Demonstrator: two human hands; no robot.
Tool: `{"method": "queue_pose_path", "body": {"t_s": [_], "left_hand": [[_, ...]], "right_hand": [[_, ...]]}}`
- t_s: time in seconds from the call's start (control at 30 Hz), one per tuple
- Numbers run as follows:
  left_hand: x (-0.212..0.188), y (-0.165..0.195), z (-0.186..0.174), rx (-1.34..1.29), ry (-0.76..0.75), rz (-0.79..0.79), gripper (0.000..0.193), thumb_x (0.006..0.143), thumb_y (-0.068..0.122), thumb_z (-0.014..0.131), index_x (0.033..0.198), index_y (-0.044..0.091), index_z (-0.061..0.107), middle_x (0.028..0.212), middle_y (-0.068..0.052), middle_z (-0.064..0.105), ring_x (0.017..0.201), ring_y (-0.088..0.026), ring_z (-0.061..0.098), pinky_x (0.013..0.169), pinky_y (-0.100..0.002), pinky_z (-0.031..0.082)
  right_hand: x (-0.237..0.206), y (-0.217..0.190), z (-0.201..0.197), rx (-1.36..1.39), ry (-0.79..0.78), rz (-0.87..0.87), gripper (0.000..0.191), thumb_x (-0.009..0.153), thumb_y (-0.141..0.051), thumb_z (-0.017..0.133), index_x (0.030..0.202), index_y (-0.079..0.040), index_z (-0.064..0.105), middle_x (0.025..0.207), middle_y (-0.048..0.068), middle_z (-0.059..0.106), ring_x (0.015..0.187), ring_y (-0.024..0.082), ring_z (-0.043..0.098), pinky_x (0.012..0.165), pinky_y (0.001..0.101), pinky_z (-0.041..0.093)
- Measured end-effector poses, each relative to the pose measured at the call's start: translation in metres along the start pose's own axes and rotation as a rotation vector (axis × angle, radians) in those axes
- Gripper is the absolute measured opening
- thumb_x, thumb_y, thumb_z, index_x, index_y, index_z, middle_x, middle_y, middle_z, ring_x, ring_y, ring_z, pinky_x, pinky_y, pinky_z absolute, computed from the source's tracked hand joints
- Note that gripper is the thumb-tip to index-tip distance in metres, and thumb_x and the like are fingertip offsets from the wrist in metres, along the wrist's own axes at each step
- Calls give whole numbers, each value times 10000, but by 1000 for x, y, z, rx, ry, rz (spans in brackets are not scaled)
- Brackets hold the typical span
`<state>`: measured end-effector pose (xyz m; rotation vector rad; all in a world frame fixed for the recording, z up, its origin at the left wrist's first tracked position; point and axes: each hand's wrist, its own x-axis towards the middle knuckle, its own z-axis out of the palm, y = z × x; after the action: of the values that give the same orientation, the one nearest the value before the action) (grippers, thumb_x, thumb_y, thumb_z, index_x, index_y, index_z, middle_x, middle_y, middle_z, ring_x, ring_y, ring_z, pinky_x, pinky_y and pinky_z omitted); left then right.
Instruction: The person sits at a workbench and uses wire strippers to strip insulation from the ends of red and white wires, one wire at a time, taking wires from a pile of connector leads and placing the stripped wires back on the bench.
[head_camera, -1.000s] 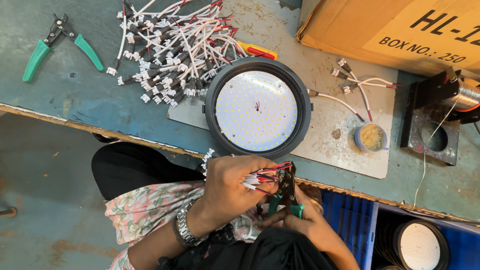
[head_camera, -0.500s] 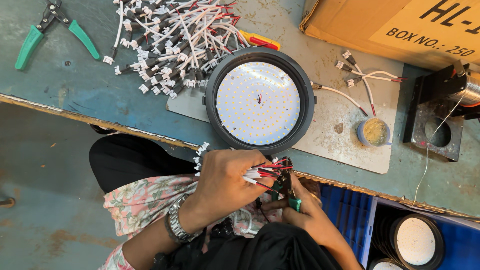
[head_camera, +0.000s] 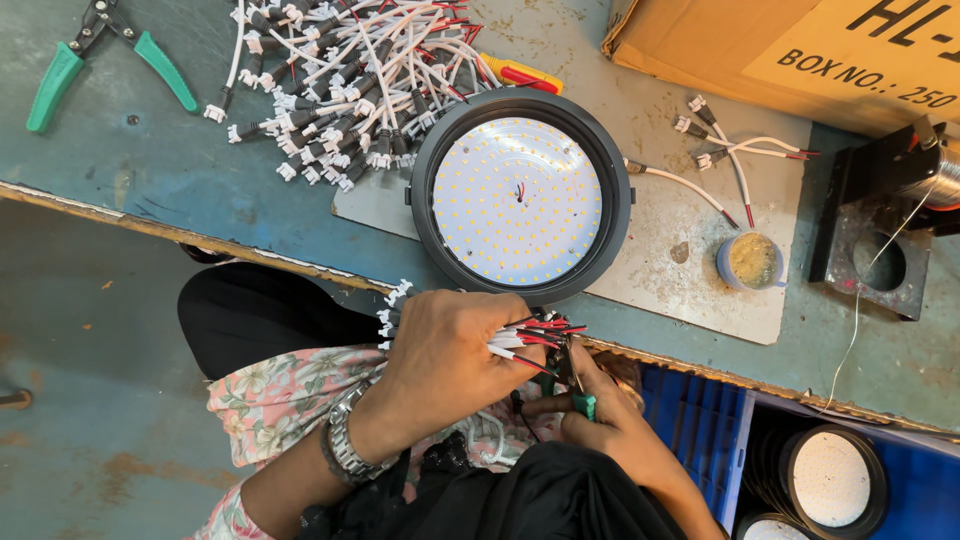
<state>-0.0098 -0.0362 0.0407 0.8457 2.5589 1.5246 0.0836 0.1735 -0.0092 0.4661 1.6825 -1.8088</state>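
Nearest the camera, the left hand (head_camera: 450, 360) is closed around a bundle of red, white and black wire leads with white plug ends (head_camera: 520, 338), its wrist wearing a metal watch. The bundle's long axis runs roughly left to right: the white plugs stick out past the left side of the fist, and the stripped tips fan out to the right. There the right hand (head_camera: 600, 415) meets them, its fingers curled shut on a small green-handled cutter (head_camera: 578, 392) whose nose sits right at the wire tips, so the right hand is the nearer one to the working ends. Both hands hover just off the near edge of the worn blue desk (head_camera: 130, 180). Just beyond them on the desk lies a round black lamp housing with a white dotted LED plate (head_camera: 520, 200). Farther back, a loose heap of similar plug leads (head_camera: 340, 80) spreads beside green-handled pliers (head_camera: 100, 60). Against half a second ago, the hands hold nearly the same pose, shifted only slightly.
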Motion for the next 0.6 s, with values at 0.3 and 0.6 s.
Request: {"method": "queue_pose_path", "body": {"t_s": [0.3, 0.6], "left_hand": [[2, 7, -1, 40, 2, -14, 235, 786, 263, 778, 759, 46, 691, 632, -112, 663, 591, -316, 675, 528, -413, 490], [3, 11, -4, 36, 2, -6, 262, 798, 308, 788, 756, 64, 702, 615, -102, 659, 575, -315, 666, 520, -424, 475]], "right_hand": [[-1, 0, 2, 20, 14, 10, 1033, 701, 148, 424, 1631, -269, 255, 1429, 79, 556, 1005, 246, 746, 757, 346, 593], [-2, -1, 2, -131, 57, -91, 1007, 682, 112, 450, 1622, -221, 304, 1399, 131, 595, 974, 252, 764, 840, 372, 629]]}}
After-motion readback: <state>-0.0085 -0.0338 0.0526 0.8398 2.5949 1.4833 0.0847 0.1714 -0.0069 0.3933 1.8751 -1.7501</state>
